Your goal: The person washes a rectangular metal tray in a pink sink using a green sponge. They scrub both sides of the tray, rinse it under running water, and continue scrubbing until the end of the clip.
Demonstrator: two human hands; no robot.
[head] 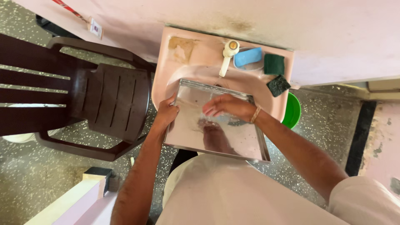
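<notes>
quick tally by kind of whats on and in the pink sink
steel tray: 1, over the basin, gripped at its edge by the left hand, right hand on its surface
green scrub pads: 2
blue soap dish: 1
white tap: 1
total: 5

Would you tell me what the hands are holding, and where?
The left hand grips the steel tray by its left edge; the right hand rests flat on it.

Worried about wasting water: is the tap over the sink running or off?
Running: a thin stream falls from the white tap toward the steel tray over the pink sink.
</notes>
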